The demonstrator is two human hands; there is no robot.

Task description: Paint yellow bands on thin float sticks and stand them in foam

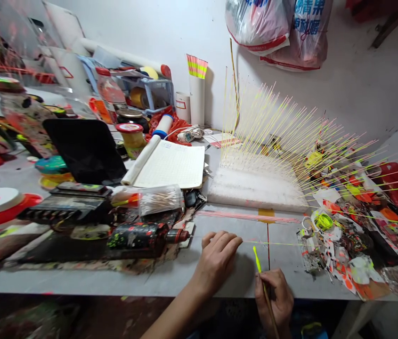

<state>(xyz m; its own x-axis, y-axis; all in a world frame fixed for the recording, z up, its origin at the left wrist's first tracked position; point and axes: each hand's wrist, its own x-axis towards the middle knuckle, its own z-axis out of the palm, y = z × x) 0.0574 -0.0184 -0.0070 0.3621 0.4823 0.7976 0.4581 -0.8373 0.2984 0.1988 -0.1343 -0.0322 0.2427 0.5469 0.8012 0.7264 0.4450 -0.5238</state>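
Here, your desk (pixel 114 281) spreads beneath your left hand (pixel 220 259) and right hand (pixel 274 294), with a white foam block (pixel 251 188) beyond them.
Just left of your left hand lies a paint-spotted black cylinder (pixel 138 239); that hand is palm down, fingers bent, and whether it grips anything cannot be told. Your right hand pinches a brush (pixel 266 296), its bright yellow tip near the thin stick (pixel 283 243) running rightward from your left fingertips.
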